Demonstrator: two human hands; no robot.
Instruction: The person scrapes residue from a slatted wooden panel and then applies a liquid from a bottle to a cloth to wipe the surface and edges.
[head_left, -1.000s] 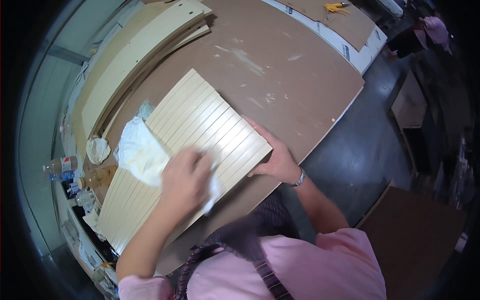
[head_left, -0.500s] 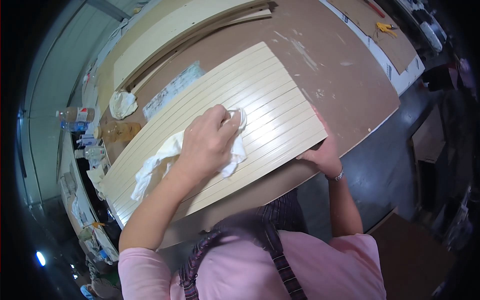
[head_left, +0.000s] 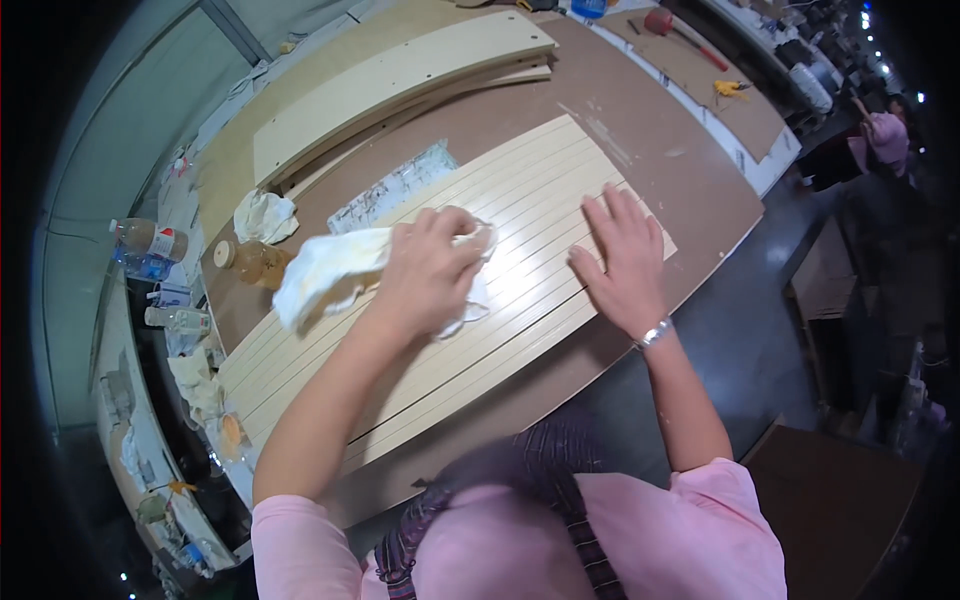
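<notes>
A pale wooden panel (head_left: 545, 190) with long parallel grooves lies at a slant on the brown-topped workbench (head_left: 690, 190). My left hand (head_left: 430, 270) is closed around a bunched white cloth (head_left: 335, 265) over the middle of the panel, and the cloth's loose end hangs out to the left. Toward the panel's right end my right hand (head_left: 622, 262) rests flat on the grooved face, fingers spread and holding nothing. A bracelet circles the right wrist. How much of the cloth touches the wood under my left hand is hidden.
Curved boards (head_left: 400, 85) are stacked at the back. Beyond the panel lie a smeared whitish sheet (head_left: 395, 185), a crumpled cloth (head_left: 266, 216) and a jar of amber liquid (head_left: 255, 262). Plastic bottles (head_left: 150, 243) stand at left. A red-headed mallet (head_left: 660, 22) lies far right; a person (head_left: 885, 140) is beyond.
My right hand has let go of the panel's right edge and now lies flat on its face. The cloth's loose end has swung up and left with my left hand.
</notes>
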